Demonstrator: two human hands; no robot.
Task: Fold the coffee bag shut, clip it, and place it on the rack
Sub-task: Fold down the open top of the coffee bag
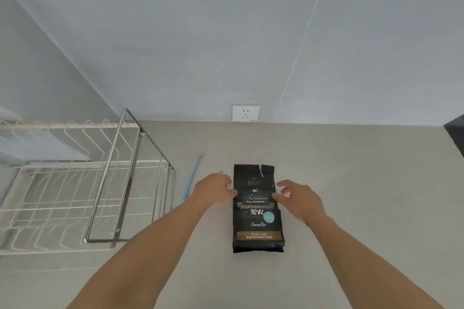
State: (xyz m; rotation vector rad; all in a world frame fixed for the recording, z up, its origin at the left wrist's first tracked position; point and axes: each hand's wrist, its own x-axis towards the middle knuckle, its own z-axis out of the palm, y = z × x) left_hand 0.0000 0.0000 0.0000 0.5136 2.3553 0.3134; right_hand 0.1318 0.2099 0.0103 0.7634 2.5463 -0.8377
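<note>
The coffee bag (257, 208) lies flat on the pale counter (351, 183), label up, with its torn top edge pointing toward the far wall and its base toward the person. The top is not yet folded; a rip shows in the far edge, right of centre.

The left hand (214, 190) rests at the bag's left edge about a third of the way down from the top, fingers curled so the fingertips touch or nearly touch the foil. The right hand (298, 198) is at the right edge at the same level, fingers spread and loosely open, the tips just at the bag's side. Neither hand grips anything firmly; whether the left has actually pinched the edge cannot be told.

The step in hand looks like the very start of the fold: both hands framing the upper part of the bag. The next move likely calls for taking hold of the top at both sides and rolling it down toward the person, pressing out air and keeping the crease square despite the tear.

The light blue clip (192, 176), a long thin stick, lies on the counter just left of the left hand, within easy reach. The wire rack (105, 183) stands at the left, well apart from the bag.
</note>
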